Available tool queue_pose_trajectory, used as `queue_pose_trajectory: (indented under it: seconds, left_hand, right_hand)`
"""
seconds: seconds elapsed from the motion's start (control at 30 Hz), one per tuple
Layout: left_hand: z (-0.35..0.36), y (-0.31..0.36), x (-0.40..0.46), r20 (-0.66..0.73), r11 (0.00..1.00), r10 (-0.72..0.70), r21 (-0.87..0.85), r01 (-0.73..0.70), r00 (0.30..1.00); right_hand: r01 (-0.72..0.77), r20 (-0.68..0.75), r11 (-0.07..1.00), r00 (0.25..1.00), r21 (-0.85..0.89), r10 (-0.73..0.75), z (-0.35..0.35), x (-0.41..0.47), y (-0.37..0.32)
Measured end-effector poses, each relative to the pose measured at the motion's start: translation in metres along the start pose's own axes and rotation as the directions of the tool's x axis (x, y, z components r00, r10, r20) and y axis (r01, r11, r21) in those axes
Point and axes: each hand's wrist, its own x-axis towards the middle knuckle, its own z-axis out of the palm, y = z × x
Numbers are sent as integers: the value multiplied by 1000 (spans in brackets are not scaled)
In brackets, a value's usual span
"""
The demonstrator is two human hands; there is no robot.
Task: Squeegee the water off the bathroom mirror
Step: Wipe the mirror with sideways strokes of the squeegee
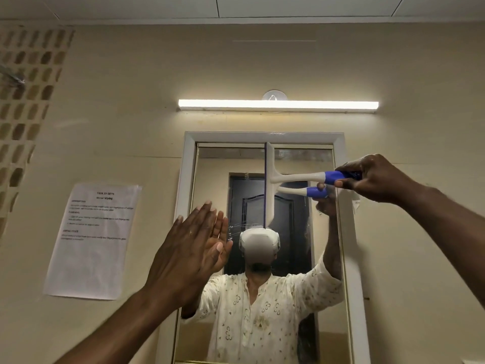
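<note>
We are pinching the blue end of the squeegee [301, 177] handle between thumb and curled fingers [349, 168] of our right hand [378, 179], well back from the blade. Our left hand [189, 245] is holding nothing, its fingers straight and close together, the palm lying flat at the left edge of the mirror [294, 258]; whether it is pressing the glass or the white frame [189, 158] we cannot tell.

The squeegee looks like light, stiff plastic, and we judge the blue part to be the grip meant for holding. Its thin blade is standing upright against the upper middle of the glass, the handle reaching out to the right. We judge the blade edge soft enough to flex, so even pressure should matter more than force. The glass itself is rigid, fragile and probably slick where wet; a few streaks are showing near our left fingertips.

For room, the blade top is sitting just under the frame's upper rail, and the frame is bounding each sideways stroke. Above it the strip light [278, 104] is glowing, well apart from the blade. A printed sheet [91, 240] is hanging on the wall to the left, clear of our working area.
</note>
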Motion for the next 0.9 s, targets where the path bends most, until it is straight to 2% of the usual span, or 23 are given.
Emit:
queue_pose_trajectory:
  seconds: [0.07,0.23,0.47,0.67,0.9]
  left_hand:
    - [3,11,6,-62,998,51,-28,-53,997]
    - [14,24,8,-56,993,68,-96,-73,996]
    - [34,47,14,-45,988,107,-108,-112,993]
    - [43,72,17,-51,979,147,-132,-153,988]
    - [42,78,10,-35,980,133,-148,-136,991]
  right_hand:
    - [-15,-4,1000,1000,-2,15,-4,-5,3]
    - [-99,-25,995,995,-20,98,-20,-18,20]
    - [-211,-14,974,977,-84,210,-59,-43,55]
    - [-231,-16,961,973,-152,231,-80,-56,73]
    - [-210,-25,958,977,-192,210,-82,-57,78]
